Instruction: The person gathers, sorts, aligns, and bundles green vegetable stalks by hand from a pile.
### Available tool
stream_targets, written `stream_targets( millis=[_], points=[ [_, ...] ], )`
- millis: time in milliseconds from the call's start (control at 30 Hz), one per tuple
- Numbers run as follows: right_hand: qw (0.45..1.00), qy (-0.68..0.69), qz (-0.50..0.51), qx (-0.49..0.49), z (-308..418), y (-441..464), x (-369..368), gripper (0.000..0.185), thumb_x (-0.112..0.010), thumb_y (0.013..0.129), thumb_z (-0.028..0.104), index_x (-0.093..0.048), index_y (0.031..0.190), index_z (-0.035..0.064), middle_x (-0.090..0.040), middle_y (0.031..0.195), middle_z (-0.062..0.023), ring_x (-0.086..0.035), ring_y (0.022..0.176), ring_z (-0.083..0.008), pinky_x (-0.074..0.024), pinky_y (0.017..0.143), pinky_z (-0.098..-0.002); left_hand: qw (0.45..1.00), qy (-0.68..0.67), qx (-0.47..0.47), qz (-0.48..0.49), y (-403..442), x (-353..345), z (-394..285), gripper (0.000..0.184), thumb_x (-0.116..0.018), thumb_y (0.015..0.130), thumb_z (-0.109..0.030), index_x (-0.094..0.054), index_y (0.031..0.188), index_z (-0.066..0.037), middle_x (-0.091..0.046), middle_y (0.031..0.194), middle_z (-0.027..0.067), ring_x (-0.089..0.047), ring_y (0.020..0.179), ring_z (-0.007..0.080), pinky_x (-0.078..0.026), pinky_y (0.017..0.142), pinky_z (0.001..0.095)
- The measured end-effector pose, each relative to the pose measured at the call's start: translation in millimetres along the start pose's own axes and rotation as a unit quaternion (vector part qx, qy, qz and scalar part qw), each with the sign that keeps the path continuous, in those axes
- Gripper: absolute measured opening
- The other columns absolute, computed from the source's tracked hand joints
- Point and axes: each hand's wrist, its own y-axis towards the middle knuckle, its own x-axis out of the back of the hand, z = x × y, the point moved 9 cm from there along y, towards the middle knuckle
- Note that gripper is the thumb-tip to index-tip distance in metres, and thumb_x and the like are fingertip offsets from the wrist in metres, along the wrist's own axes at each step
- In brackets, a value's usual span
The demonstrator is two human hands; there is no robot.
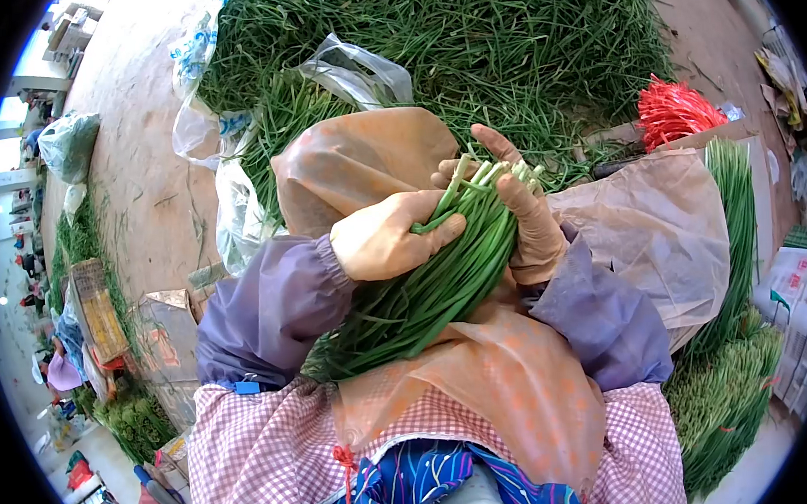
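A thick bunch of long green stalks that look like garlic chives (452, 286) lies across my lap, pale cut ends pointing up and away from me. My left hand (389, 239), in a pale glove, closes over the upper part of the bunch, thumb pressed along the stalks. On the other side, my gloved right hand (529, 221) cups the bunch near its cut ends, with its thumb in front and fingers behind. A translucent brownish plastic sheet (484, 358) covers my lap under the chives. The leafy lower ends reach toward my left forearm.
A large heap of loose chives (464, 36) spreads ahead. Red plastic ties (677, 113) lie at the right, beside a sheet-covered board (651, 228). Stacked chive bundles (727, 398) stand at my right. Plastic bags (239, 207) and a yellow crate (97, 308) are on the left.
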Motion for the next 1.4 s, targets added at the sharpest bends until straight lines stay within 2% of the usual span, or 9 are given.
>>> stream_targets(
  millis=[200,333,467,567,900,1033,1167,1267,1400],
  points=[
    [0.992,-0.114,-0.059,0.011,-0.2,-0.9,21.5,0.04,-0.075,0.083,0.017,-0.056,0.118,0.0078,-0.064,0.108,-0.0132,-0.064,0.102,-0.0271,-0.0547,0.091,-0.0427,0.986,-0.143,0.031,0.076,-2.2,-1.9,1.8,0.069,-0.056,0.091,-0.058,-0.054,0.131,-0.002,-0.065,0.116,0.0136,-0.062,0.108,0.0203,-0.048,0.093,0.0313],
    [0.993,-0.102,-0.054,0.006,-3.0,-1.0,24.2,0.037,-0.075,0.082,0.014,-0.057,0.113,0.0088,-0.064,0.105,-0.0126,-0.064,0.1,-0.0272,-0.0551,0.089,-0.0434,0.986,-0.064,0.143,0.057,-5.3,4.5,7.6,0.065,-0.059,0.092,-0.05,-0.05,0.134,-0.001,-0.063,0.118,0.0115,-0.058,0.11,0.0187,-0.047,0.093,0.0317],
    [0.993,-0.112,-0.033,-0.017,-0.3,-1.7,16.4,0.036,-0.073,0.081,0.003,-0.056,0.112,0.0056,-0.066,0.098,-0.0075,-0.065,0.09,-0.0197,-0.0554,0.084,-0.0351,0.957,-0.217,-0.021,0.192,4.6,-26.7,-8.5,0.06,-0.07,0.089,-0.037,-0.05,0.132,-0.001,-0.061,0.117,0.0093,-0.056,0.11,0.0176,-0.046,0.094,0.031],
    [0.982,-0.171,0.007,-0.077,4.1,-5.7,12.0,0.042,-0.075,0.079,0.009,-0.056,0.116,0.0056,-0.067,0.1,-0.0071,-0.065,0.092,-0.0186,-0.0537,0.086,-0.0336,0.932,-0.332,-0.053,0.132,7.2,-46.8,2.6,0.065,-0.075,0.083,-0.021,-0.043,0.137,-0.003,-0.056,0.124,0.0067,-0.05,0.117,0.0173,-0.04,0.1,0.0321],
    [0.896,-0.36,0.122,-0.228,30.7,1.8,-0.1,0.033,-0.071,0.079,0.009,-0.064,0.11,-0.0002,-0.069,0.101,-0.0088,-0.065,0.095,-0.0169,-0.0519,0.087,-0.0304,0.894,-0.429,-0.033,0.127,8.1,-76.6,9.9,0.061,-0.073,0.081,-0.011,-0.047,0.136,-0.003,-0.058,0.124,0.0063,-0.051,0.116,0.0166,-0.039,0.102,0.0323],
    [0.873,-0.469,0.044,-0.123,61.4,11.9,5.0,0.022,-0.068,0.085,0.005,-0.065,0.106,-0.0002,-0.07,0.094,-0.0111,-0.068,0.082,-0.0171,-0.0558,0.078,-0.0295,0.899,-0.415,-0.028,0.135,12.6,-80.3,17.2,0.06,-0.072,0.082,-0.01,-0.047,0.135,-0.001,-0.06,0.122,0.0063,-0.053,0.113,0.0163,-0.04,0.101,0.0321],
    [0.919,-0.313,-0.083,0.224,186.5,21.6,19.9,0.033,-0.069,0.088,0.016,-0.061,0.117,0.0015,-0.069,0.089,-0.0069,-0.067,0.082,-0.0147,-0.0544,0.076,-0.0276,0.893,-0.429,-0.038,0.132,13.8,-79.7,19.1,0.06,-0.071,0.082,-0.008,-0.046,0.135,-0.001,-0.06,0.121,0.006,-0.053,0.112,0.0164,-0.04,0.1,0.0321],
    [0.727,-0.611,-0.207,0.234,214.8,21.5,43.4,0.043,-0.069,0.089,0.022,-0.055,0.127,0.0054,-0.066,0.093,-0.005,-0.064,0.086,-0.0138,-0.0536,0.082,-0.0279,0.895,-0.427,-0.035,0.122,14.6,-75.6,20.4,0.061,-0.07,0.081,-0.008,-0.046,0.136,-0.001,-0.06,0.121,0.0065,-0.053,0.112,0.0168,-0.041,0.099,0.0323],
    [0.938,-0.342,-0.032,0.041,125.4,-0.7,70.7,0.074,-0.071,0.087,0.034,-0.03,0.147,0.0171,-0.056,0.122,-0.0091,-0.059,0.105,-0.0211,-0.0497,0.094,-0.0355,0.878,-0.462,-0.041,0.115,15.2,-73.4,18.2,0.066,-0.069,0.08,-0.008,-0.043,0.14,-0.002,-0.058,0.126,0.0089,-0.054,0.116,0.0191,-0.041,0.101,0.0334]
  ],
)
